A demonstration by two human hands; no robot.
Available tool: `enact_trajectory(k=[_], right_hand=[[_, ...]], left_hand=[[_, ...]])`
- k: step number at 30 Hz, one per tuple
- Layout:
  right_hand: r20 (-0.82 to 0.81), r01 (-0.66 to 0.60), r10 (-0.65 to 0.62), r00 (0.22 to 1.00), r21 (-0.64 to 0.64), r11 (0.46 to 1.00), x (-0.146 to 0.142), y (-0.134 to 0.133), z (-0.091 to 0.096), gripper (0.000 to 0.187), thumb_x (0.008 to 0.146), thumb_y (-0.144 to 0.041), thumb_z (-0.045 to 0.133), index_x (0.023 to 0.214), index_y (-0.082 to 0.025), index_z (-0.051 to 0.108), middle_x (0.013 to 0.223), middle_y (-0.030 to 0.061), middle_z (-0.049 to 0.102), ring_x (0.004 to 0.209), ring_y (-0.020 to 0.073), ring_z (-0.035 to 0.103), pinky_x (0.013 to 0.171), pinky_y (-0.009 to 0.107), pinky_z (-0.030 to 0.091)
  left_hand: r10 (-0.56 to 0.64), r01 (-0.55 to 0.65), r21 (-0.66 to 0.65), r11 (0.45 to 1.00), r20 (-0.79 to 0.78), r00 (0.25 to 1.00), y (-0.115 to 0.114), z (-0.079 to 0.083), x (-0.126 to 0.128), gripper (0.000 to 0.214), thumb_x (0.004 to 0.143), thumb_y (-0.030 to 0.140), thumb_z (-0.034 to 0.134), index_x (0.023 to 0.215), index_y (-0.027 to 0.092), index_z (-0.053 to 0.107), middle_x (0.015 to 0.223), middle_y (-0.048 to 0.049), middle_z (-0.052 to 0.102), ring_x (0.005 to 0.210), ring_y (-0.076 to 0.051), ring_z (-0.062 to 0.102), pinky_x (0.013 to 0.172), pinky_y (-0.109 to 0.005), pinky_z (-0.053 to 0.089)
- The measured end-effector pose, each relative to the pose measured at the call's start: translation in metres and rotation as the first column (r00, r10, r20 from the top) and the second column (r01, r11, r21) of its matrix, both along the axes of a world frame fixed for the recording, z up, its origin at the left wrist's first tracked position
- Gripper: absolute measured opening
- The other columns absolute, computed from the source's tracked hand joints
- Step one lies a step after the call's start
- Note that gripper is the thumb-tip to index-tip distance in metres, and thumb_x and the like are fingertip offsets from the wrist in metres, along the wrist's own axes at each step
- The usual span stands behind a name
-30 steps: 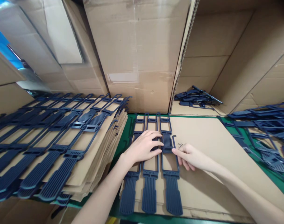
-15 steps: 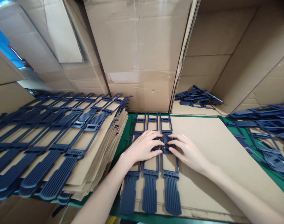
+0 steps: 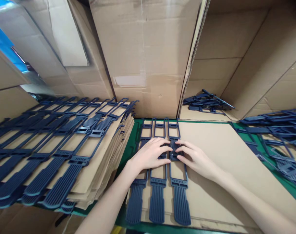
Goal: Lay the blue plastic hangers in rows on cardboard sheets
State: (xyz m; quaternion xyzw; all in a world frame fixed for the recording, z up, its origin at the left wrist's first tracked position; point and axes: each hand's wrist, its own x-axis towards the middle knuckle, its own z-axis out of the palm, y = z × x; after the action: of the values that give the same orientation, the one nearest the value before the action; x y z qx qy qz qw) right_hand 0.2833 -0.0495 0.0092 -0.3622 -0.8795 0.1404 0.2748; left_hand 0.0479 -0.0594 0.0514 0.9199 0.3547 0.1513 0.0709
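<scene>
Three long dark-blue plastic frames with ribbed paddle ends lie side by side on a cardboard sheet [image 3: 216,152]. My left hand [image 3: 151,152] rests palm down across the left frame [image 3: 134,203] and the middle frame [image 3: 157,203], its fingers apart and pointing right. Its fingertips reach the ribbed centre plate of the right frame [image 3: 181,204]. From the other side, my right hand [image 3: 195,157] touches that same plate's right edge with spread, slightly bent fingers. Part of the left and middle frames is hidden under my left hand.
On the left, a tall stack of cardboard sheets [image 3: 114,156] carries rows of similar frames [image 3: 62,175]. Loose frames [image 3: 281,136] lie heaped at the right on the green tabletop [image 3: 127,156]. A smaller pile [image 3: 206,100] sits in an open cardboard box at the back.
The view shifts very slightly. Both hands stay at the right frame's centre plate, and the frames lie as before.
</scene>
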Motion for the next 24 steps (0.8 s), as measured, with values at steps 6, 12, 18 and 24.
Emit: enact_trajectory(k=[6, 12, 18, 24], right_hand=[[0.005, -0.03, 0.03, 1.0, 0.016, 0.999, 0.002, 0.001, 0.002, 0.017, 0.093, -0.028, 0.048, 0.101, -0.021, 0.061, 0.126, 0.0111, 0.054, 0.116, 0.0234, 0.053, 0.097, 0.043, 0.047], [-0.002, -0.033, 0.033, 0.999, 0.041, 0.999, 0.002, 0.001, -0.001, 0.016, 0.091, -0.027, 0.05, 0.101, -0.022, 0.062, 0.124, 0.0104, 0.055, 0.114, 0.0234, 0.055, 0.095, 0.043, 0.048], [-0.039, -0.032, 0.038, 0.999, 0.161, 0.986, 0.0, 0.0, 0.018, 0.018, 0.092, -0.024, 0.05, 0.105, -0.021, 0.061, 0.12, 0.0103, 0.059, 0.114, 0.0235, 0.055, 0.096, 0.044, 0.048], [-0.183, -0.092, 0.164, 0.969, 0.349, 0.933, 0.011, -0.066, 0.127, 0.031, 0.091, -0.017, 0.048, 0.11, -0.035, 0.064, 0.115, -0.0019, 0.066, 0.112, 0.0197, 0.058, 0.095, 0.035, 0.052]], left_hand=[[0.005, -0.005, -0.003, 1.0, 0.007, 1.0, 0.0, -0.001, -0.001, 0.039, 0.083, 0.039, 0.066, 0.118, 0.022, 0.061, 0.131, -0.0086, 0.054, 0.124, -0.025, 0.046, 0.106, -0.041, 0.035], [0.004, -0.004, -0.011, 1.0, 0.004, 1.0, -0.001, 0.001, 0.0, 0.035, 0.083, 0.038, 0.066, 0.114, 0.023, 0.064, 0.132, -0.0082, 0.053, 0.125, -0.026, 0.046, 0.106, -0.042, 0.035], [0.002, -0.002, 0.006, 1.0, 0.024, 1.0, -0.001, 0.005, 0.0, 0.034, 0.086, 0.039, 0.062, 0.115, 0.022, 0.063, 0.13, -0.0087, 0.055, 0.125, -0.026, 0.045, 0.107, -0.042, 0.035], [0.06, -0.062, 0.027, 0.998, 0.075, 0.995, 0.002, 0.017, -0.009, 0.035, 0.09, 0.037, 0.057, 0.123, 0.025, 0.058, 0.136, -0.007, 0.05, 0.13, -0.024, 0.041, 0.112, -0.043, 0.03]])
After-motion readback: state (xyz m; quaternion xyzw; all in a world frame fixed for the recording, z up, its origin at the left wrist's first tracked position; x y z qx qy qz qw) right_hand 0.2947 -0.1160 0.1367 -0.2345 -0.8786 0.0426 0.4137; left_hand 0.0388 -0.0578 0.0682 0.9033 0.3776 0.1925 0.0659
